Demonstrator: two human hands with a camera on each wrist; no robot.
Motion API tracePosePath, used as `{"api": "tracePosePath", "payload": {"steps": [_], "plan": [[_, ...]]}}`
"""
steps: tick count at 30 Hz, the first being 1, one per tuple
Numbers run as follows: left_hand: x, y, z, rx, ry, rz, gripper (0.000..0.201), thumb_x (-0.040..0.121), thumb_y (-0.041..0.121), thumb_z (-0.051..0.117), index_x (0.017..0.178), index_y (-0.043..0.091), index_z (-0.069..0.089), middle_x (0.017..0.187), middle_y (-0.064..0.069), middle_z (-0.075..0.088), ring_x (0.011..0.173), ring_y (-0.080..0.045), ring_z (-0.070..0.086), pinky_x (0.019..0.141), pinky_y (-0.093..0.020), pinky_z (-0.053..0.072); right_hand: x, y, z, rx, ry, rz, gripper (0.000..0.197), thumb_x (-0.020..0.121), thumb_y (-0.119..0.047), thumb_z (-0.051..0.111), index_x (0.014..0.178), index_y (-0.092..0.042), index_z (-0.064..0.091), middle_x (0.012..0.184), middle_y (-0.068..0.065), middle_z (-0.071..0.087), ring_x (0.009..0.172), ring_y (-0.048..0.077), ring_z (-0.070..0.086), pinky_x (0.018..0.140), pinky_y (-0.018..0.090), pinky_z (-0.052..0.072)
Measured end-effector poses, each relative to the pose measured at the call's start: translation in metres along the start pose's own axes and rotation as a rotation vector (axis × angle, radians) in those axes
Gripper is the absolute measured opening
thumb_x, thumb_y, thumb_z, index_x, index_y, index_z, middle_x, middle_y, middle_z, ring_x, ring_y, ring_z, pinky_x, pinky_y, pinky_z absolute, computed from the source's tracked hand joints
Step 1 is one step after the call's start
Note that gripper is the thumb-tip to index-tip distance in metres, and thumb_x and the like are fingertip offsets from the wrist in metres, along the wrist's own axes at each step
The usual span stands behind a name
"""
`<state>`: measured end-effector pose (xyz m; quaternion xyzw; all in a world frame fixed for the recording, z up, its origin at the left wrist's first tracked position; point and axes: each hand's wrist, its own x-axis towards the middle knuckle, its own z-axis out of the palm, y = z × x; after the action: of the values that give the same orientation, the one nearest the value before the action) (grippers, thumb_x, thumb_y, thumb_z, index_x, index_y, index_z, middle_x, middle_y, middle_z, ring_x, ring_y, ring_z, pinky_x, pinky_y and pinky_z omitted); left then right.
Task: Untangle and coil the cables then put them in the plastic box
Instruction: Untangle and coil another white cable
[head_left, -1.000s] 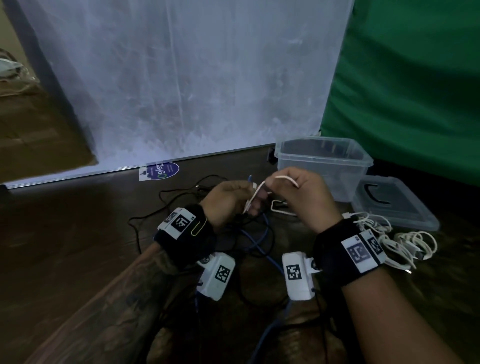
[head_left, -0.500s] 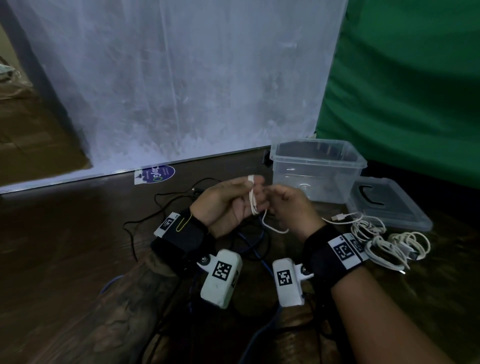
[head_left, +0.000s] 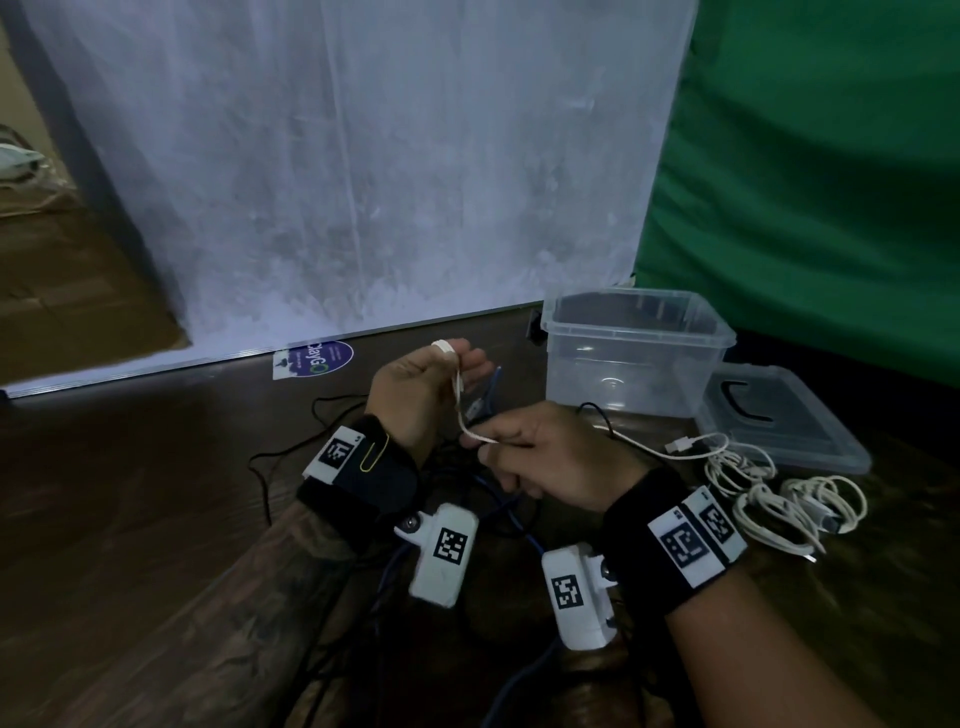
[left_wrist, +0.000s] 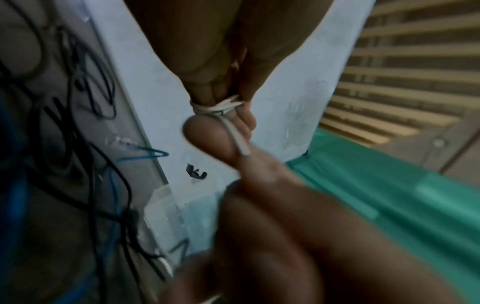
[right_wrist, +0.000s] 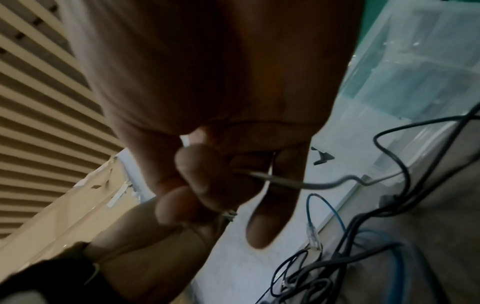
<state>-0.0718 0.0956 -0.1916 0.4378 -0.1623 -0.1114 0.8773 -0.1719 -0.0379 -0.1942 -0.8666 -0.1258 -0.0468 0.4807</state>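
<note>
Change: since half a second ago my left hand (head_left: 423, 395) has risen and my right hand (head_left: 545, 457) has dropped, so the white cable (head_left: 460, 410) now stretches between them.
Left hand: fingers raised, the white cable wound in loops around their tips (left_wrist: 215, 108); the thumb presses it.
Right hand: closed, pinching the same cable between thumb and fingers (right_wrist: 205, 185).
Cable tail: it runs to the right over the wooden floor (head_left: 130, 493) to a USB plug (head_left: 680, 445).
Plastic box (head_left: 636, 332): open, beyond my right hand; its lid (head_left: 779, 415) lies just beside it.
White coils (head_left: 779, 499): on the floor near the lid.
Black and blue cables (right_wrist: 363, 246): tangled under my hands.
</note>
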Motion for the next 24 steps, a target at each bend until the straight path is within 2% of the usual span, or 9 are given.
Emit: {"api": "tracePosePath", "payload": {"steps": [3, 6, 8, 10, 12, 16, 19, 22, 24], "plan": [[0.000, -0.002, -0.006, 0.310, -0.074, 0.033, 0.020, 0.098, 0.003, 0.045, 0.101, 0.000, 0.064, 0.088, -0.013, 0.073, 0.082, -0.022, 0.071, 0.073, -0.029, 0.055, 0.000, -0.004, -0.001, -0.037, 0.122, -0.106, 0.017, 0.095, -0.021, 0.064, 0.098, -0.009, 0.076, 0.070, -0.003, 0.072, 0.061, 0.015, 0.065, 0.055, 0.028, 0.053], [-0.006, -0.004, -0.002, 0.555, -0.207, 0.031, 0.023, 0.098, 0.005, 0.047, 0.106, -0.003, 0.067, 0.093, -0.017, 0.071, 0.078, -0.017, 0.066, 0.069, -0.024, 0.052, 0.001, -0.005, -0.010, -0.094, 0.296, -0.184, 0.014, 0.093, -0.018, 0.066, 0.087, -0.015, 0.077, 0.078, -0.007, 0.074, 0.074, 0.001, 0.067, 0.067, 0.015, 0.048], [-0.010, -0.004, 0.003, 0.481, -0.271, -0.068, 0.026, 0.097, 0.003, 0.044, 0.106, -0.008, 0.065, 0.095, -0.024, 0.067, 0.079, -0.026, 0.063, 0.073, -0.031, 0.052, 0.003, -0.003, -0.014, -0.118, 0.401, -0.238, 0.018, 0.093, -0.014, 0.066, 0.079, -0.013, 0.076, 0.074, -0.006, 0.072, 0.071, 0.003, 0.066, 0.067, 0.017, 0.047], [-0.013, -0.005, 0.008, 0.382, -0.324, -0.156, 0.026, 0.093, 0.001, 0.042, 0.101, -0.011, 0.064, 0.092, -0.028, 0.064, 0.077, -0.032, 0.063, 0.080, -0.039, 0.052, 0.006, 0.004, -0.016, -0.080, 0.487, -0.251, 0.020, 0.093, -0.014, 0.066, 0.074, -0.010, 0.071, 0.067, 0.002, 0.069, 0.065, 0.015, 0.066, 0.065, 0.035, 0.051], [-0.016, -0.004, 0.010, 0.378, -0.376, -0.174, 0.023, 0.091, -0.002, 0.044, 0.093, -0.008, 0.066, 0.082, -0.023, 0.065, 0.070, -0.029, 0.063, 0.074, -0.037, 0.054, 0.009, 0.013, -0.018, -0.021, 0.527, -0.237, 0.019, 0.092, -0.015, 0.067, 0.073, -0.011, 0.069, 0.064, 0.004, 0.068, 0.064, 0.024, 0.066, 0.067, 0.043, 0.053], [-0.019, 0.000, 0.009, 0.429, -0.435, -0.207, 0.019, 0.093, 0.001, 0.048, 0.089, -0.003, 0.066, 0.069, -0.013, 0.065, 0.062, -0.020, 0.062, 0.063, -0.029, 0.054, 0.008, 0.014, -0.021, 0.140, 0.575, -0.219, 0.013, 0.086, -0.008, 0.074, 0.077, -0.004, 0.065, 0.065, 0.013, 0.068, 0.058, 0.023, 0.063, 0.060, 0.034, 0.052], [-0.020, 0.006, 0.007, 0.329, -0.525, -0.345, 0.020, 0.084, 0.009, 0.050, 0.088, -0.001, 0.067, 0.067, -0.012, 0.060, 0.060, -0.020, 0.058, 0.064, -0.032, 0.054, 0.008, 0.014, -0.020, 0.295, 0.560, -0.227, 0.012, 0.085, -0.001, 0.072, 0.081, 0.003, 0.062, 0.063, 0.014, 0.066, 0.057, 0.021, 0.062, 0.060, 0.030, 0.052], [-0.024, 0.014, 0.010, 0.068, -0.608, -0.463, 0.020, 0.089, 0.011, 0.044, 0.093, 0.000, 0.061, 0.068, -0.006, 0.056, 0.059, -0.017, 0.055, 0.069, -0.034, 0.054, 0.014, 0.025, -0.020, 0.269, 0.560, -0.184, 0.011, 0.092, -0.010, 0.066, 0.084, -0.014, 0.071, 0.076, 0.005, 0.069, 0.070, 0.020, 0.062, 0.071, 0.036, 0.052], [-0.023, 0.019, 0.013, -0.140, -0.568, -0.426, 0.021, 0.091, 0.010, 0.039, 0.095, 0.002, 0.059, 0.072, -0.003, 0.057, 0.063, -0.014, 0.057, 0.073, -0.033, 0.055, 0.015, 0.030, -0.018, 0.215, 0.520, -0.101, 0.019, 0.097, -0.012, 0.059, 0.089, -0.021, 0.073, 0.077, 0.004, 0.066, 0.067, 0.015, 0.057, 0.064, 0.030, 0.049]]}}
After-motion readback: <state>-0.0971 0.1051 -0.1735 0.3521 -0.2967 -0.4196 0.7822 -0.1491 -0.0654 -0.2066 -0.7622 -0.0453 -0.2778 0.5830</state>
